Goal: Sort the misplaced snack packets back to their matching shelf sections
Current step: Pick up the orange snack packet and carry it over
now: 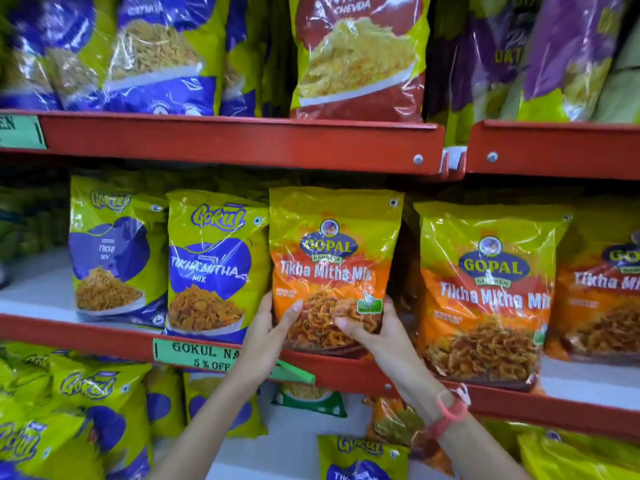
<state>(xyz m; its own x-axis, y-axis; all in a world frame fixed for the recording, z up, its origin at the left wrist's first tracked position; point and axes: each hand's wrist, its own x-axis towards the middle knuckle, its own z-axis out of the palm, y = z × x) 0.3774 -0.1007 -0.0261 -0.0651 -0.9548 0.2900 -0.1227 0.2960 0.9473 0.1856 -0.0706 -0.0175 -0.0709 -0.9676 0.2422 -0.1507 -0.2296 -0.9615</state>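
While we scan the middle red shelf point(221, 344) from its left end, we see a Gokul Tikhi Sev packet point(116, 251) standing upright, and just right of it a Gokul Tikha Mitha Mix packet point(216, 265). Below that packet, a green price tag point(197, 355) reading "GOKUL" and "5 % OFF" sits on the shelf's front lip. Right of the Gokul mix, touching it, stands the Gopal Tikha Mitha Mix packet point(334, 258), upright, its base at the shelf's lip. Our left hand point(273, 330) grips its lower left edge, thumb on the front; our right hand point(374, 332), a pink band point(450, 410) at the wrist, clasps its lower right corner. Further right along the shelf stands a second Gopal packet point(485, 289) of the same kind, just beside the held one.
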